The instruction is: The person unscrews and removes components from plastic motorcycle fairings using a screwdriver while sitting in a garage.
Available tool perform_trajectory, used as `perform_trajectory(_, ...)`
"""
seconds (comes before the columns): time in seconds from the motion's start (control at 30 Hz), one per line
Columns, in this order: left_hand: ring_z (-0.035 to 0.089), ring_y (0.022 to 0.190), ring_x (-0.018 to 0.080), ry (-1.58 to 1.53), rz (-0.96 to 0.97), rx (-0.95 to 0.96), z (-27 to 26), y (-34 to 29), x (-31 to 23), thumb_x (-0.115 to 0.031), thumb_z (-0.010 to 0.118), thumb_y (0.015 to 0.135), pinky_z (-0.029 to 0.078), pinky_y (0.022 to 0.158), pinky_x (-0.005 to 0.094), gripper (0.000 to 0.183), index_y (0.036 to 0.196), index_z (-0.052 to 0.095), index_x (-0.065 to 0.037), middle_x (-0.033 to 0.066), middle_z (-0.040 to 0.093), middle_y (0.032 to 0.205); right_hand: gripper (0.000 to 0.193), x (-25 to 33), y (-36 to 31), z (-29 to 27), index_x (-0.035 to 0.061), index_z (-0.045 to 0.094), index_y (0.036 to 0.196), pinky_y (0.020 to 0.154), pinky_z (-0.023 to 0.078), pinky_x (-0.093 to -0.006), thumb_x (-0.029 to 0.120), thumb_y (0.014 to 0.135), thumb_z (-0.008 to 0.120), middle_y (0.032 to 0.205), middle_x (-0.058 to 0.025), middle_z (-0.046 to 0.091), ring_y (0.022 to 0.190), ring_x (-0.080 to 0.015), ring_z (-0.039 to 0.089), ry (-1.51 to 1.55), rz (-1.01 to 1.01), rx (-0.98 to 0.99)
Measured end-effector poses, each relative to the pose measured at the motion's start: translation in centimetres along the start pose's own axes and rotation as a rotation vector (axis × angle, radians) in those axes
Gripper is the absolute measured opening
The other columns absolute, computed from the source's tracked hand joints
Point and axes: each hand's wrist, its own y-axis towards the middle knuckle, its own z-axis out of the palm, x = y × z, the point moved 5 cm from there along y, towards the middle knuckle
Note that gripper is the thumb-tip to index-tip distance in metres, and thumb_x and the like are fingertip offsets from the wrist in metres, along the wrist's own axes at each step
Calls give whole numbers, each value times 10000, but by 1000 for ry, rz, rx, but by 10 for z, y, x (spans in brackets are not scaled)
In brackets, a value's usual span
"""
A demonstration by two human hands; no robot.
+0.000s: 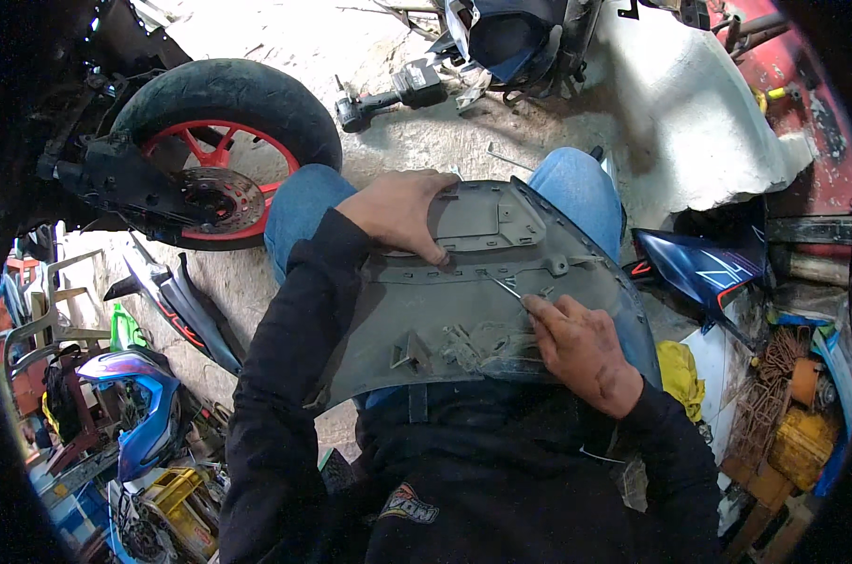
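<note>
A dark grey plastic motorcycle fairing panel (pixel 398 320) lies across my lap, its ribbed inner side with clips and tabs facing up. My left hand (pixel 402 214) grips its far left edge, thumb on the inner face and fingers over the rim, partly hidden. In my right hand (pixel 586 352), closed fingers hold a thin metal tool (pixel 508 288) with a slim shaft; its handle is hidden in the palm. The tool's tip points up and left, at the row of slots along the raised seam in the panel's middle.
A motorcycle wheel (pixel 219 155) with red rim stands at left. Beyond my knees lie a cordless power tool (pixel 388 97) and dark parts (pixel 515 42). Blue fairings (pixel 144 404) (pixel 712 268) lie at both sides. A yellow cloth (pixel 680 376) and rusty chain (pixel 773 367) are at right.
</note>
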Motion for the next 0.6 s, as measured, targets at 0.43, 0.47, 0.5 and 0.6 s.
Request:
perform_trajectory(0.43,608,1106,378,19,-19,7,3,1,2,-443,790,506,479,963,407,1011,1331,495,61,260,606,1220,315,4,-2,7,81,600,1175,543,532,-450,141,866,618,794,-166,612,606,-363,635,-69,-14,14)
perform_trajectory(0.47,611,1102,379,31,-10,-4,4,2,2,-443,791,507,480,959,408,1007,1329,497,60,261,607,1219,321,4,-2,9,81,597,1179,540,532,-455,138,864,614,795,-172,613,602,-367,635,-99,12,23)
perform_trajectory(0.5,611,1102,379,32,-13,-3,5,1,3,-443,791,507,480,959,408,1007,1329,497,60,261,607,1219,321,6,-1,11,81,597,1179,540,532,-455,138,864,614,795,-172,613,602,-367,635,-96,10,24)
perform_trajectory(0.6,591,1129,391,39,-43,54,9,2,4,-386,785,512,464,989,416,1002,1356,464,49,266,593,1234,301,9,2,13,82,599,1160,531,526,-476,129,862,604,799,-188,616,599,-394,630,-63,30,8)
